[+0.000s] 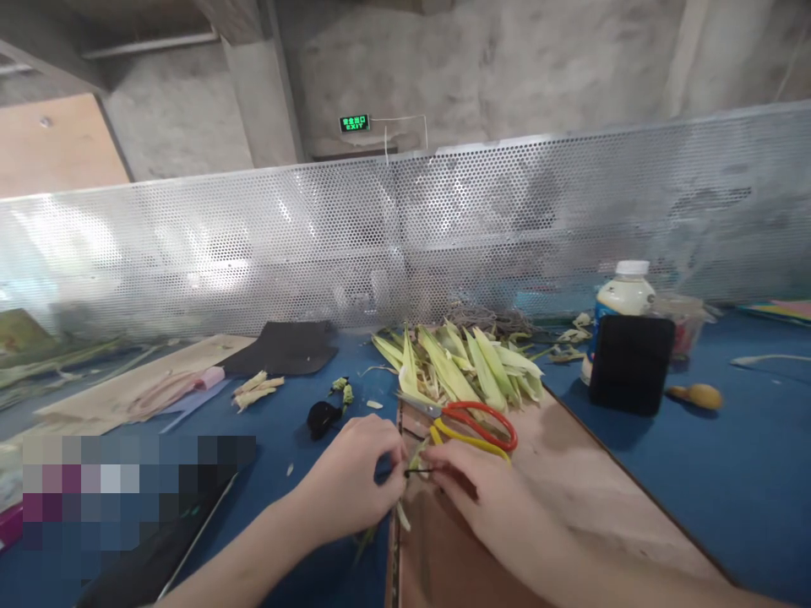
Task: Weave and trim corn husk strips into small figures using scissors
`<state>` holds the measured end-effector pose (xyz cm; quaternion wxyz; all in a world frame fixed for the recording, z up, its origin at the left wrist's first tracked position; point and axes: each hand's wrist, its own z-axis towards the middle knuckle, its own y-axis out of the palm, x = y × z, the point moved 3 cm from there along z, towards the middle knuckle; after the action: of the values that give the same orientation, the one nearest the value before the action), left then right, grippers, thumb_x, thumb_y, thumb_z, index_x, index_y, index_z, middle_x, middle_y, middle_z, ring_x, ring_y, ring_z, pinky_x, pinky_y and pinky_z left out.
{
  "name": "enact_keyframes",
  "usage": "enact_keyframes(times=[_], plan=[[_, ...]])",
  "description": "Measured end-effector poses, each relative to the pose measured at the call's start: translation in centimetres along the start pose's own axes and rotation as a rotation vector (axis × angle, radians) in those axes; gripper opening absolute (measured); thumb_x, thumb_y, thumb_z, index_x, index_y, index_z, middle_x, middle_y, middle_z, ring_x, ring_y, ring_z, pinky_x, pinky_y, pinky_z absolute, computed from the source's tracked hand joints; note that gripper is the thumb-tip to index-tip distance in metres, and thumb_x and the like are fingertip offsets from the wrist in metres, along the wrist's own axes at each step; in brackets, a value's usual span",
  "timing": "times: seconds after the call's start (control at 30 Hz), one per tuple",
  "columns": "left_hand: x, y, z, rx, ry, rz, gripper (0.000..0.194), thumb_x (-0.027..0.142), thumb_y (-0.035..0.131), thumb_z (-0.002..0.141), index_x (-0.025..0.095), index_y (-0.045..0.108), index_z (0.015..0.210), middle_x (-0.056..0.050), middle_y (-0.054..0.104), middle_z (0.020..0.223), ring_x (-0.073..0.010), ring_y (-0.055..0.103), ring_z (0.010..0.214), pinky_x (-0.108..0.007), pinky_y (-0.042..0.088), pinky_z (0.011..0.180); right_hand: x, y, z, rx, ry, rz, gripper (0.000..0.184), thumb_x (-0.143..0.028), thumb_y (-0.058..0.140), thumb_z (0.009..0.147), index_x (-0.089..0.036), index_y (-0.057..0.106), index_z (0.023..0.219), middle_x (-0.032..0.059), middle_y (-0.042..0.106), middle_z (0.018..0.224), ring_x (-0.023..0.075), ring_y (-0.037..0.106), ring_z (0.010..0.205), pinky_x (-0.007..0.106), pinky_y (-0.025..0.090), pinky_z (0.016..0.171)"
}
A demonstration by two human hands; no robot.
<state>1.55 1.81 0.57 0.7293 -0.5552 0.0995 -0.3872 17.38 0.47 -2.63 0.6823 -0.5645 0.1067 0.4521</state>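
Pinching thin black string (419, 472), both hands (358, 469) (498, 490) seem mid-tie on pale-green leaf (416, 459); long yellow-green husks (451, 365) lie loose at one o'clock.

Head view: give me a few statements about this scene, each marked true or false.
1. The bare left hand and bare right hand meet at a thin black strand. True.
2. The right hand holds the metal scissors with red and yellow loop handles. False: the scissors lie beyond the hands, on the pinkish-brown board.
3. Pale green leafy husks lie heaped at the board's far end. True.
4. The white-capped plastic bottle stands left of the husks. False: the bottle is to their right, behind a black rectangular slab.
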Motion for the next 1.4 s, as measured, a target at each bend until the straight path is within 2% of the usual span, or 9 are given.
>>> enact_keyframes(times=[0.07, 0.17, 0.3, 0.57, 0.73, 0.93, 1.03, 1.2, 1.4], plan=[[0.0, 0.0, -0.1, 0.005, 0.005, -0.012, 0.012, 0.011, 0.046, 0.072, 0.02, 0.046, 0.064, -0.001, 0.057, 0.074, -0.0162, 0.051, 0.076, -0.029, 0.038, 0.074, 0.3, 0.2, -0.1, -0.023, -0.087, -0.188, 0.029, -0.013, 0.036, 0.086, -0.023, 0.059, 0.1, 0.0052, 0.062, 0.1, 0.0183, 0.057, 0.095, 0.032, 0.044, 0.082], [0.0, 0.2, -0.1, 0.012, 0.011, -0.025, 0.012, 0.011, 0.046, 0.072, 0.019, 0.046, 0.064, -0.001, 0.057, 0.075, -0.0157, 0.051, 0.076, -0.029, 0.038, 0.075, 0.8, 0.7, -0.2, -0.048, -0.165, -0.467, 0.041, -0.002, 0.035, 0.077, -0.02, 0.059, 0.105, 0.0075, 0.062, 0.103, 0.0206, 0.058, 0.094, 0.033, 0.046, 0.077], [0.1, 0.1, -0.1, 0.02, 0.022, -0.033, 0.013, 0.009, 0.046, 0.072, 0.019, 0.044, 0.064, 0.0, 0.057, 0.075, -0.0149, 0.05, 0.076, -0.029, 0.037, 0.075, 0.8, 0.9, -0.4, -0.029, -0.237, -0.635, 0.036, 0.001, 0.038, 0.074, -0.019, 0.06, 0.096, 0.0062, 0.062, 0.094, 0.0198, 0.059, 0.087, 0.03, 0.047, 0.07], [0.0, 0.4, -0.2, -0.043, 0.02, -0.002, 0.012, 0.011, 0.047, 0.073, 0.019, 0.045, 0.063, -0.002, 0.058, 0.078, -0.0165, 0.051, 0.08, -0.03, 0.038, 0.076, 0.6, 0.4, -0.7, 0.048, -0.221, -0.655, 0.017, -0.008, 0.044, 0.08, -0.019, 0.057, 0.081, 0.0035, 0.057, 0.091, 0.0156, 0.056, 0.073, 0.027, 0.044, 0.061], [0.1, 0.8, -0.2, -0.081, 0.043, -0.048, 0.012, 0.01, 0.049, 0.071, 0.018, 0.045, 0.063, -0.002, 0.059, 0.086, -0.0171, 0.052, 0.085, -0.031, 0.039, 0.079, 0.6, 0.5, -0.7, 0.084, -0.237, -0.64, 0.016, -0.009, 0.044, 0.081, -0.019, 0.056, 0.076, 0.0031, 0.055, 0.089, 0.0145, 0.054, 0.072, 0.028, 0.043, 0.062], [0.5, 0.9, -0.2, -0.046, 0.086, -0.123, 0.016, 0.008, 0.05, 0.073, 0.02, 0.053, 0.084, -0.005, 0.058, 0.097, -0.0179, 0.052, 0.094, -0.031, 0.041, 0.085, 0.6, 0.5, -0.4, 0.109, -0.244, -0.575, 0.016, -0.006, 0.045, 0.079, -0.017, 0.055, 0.073, 0.0033, 0.054, 0.087, 0.0136, 0.052, 0.072, 0.026, 0.043, 0.063], [0.5, 1.1, -0.3, -0.076, 0.121, -0.164, 0.015, 0.008, 0.052, 0.073, 0.02, 0.056, 0.08, -0.004, 0.057, 0.105, -0.0167, 0.051, 0.103, -0.03, 0.038, 0.092, 0.6, 0.4, -0.3, 0.113, -0.266, -0.539, 0.018, -0.006, 0.042, 0.081, -0.017, 0.055, 0.076, 0.0035, 0.053, 0.088, 0.0136, 0.052, 0.074, 0.027, 0.043, 0.065], [0.3, 1.1, -0.3, -0.096, 0.11, -0.203, 0.012, 0.008, 0.052, 0.074, 0.02, 0.056, 0.075, -0.003, 0.058, 0.107, -0.0146, 0.051, 0.105, -0.027, 0.037, 0.094, 0.7, 0.7, -0.4, 0.075, -0.257, -0.465, 0.018, -0.006, 0.041, 0.08, -0.018, 0.054, 0.079, 0.0039, 0.053, 0.094, 0.0146, 0.051, 0.082, 0.028, 0.043, 0.071], [0.3, 1.1, -0.2, -0.112, 0.072, -0.245, 0.007, 0.013, 0.057, 0.074, 0.019, 0.058, 0.072, -0.002, 0.06, 0.105, -0.0154, 0.052, 0.105, -0.027, 0.036, 0.094, 0.9, 1.7, -0.9, 0.08, -0.291, -0.683, 0.025, -0.003, 0.044, 0.069, -0.018, 0.054, 0.086, 0.0059, 0.054, 0.09, 0.0211, 0.05, 0.084, 0.035, 0.042, 0.071]])
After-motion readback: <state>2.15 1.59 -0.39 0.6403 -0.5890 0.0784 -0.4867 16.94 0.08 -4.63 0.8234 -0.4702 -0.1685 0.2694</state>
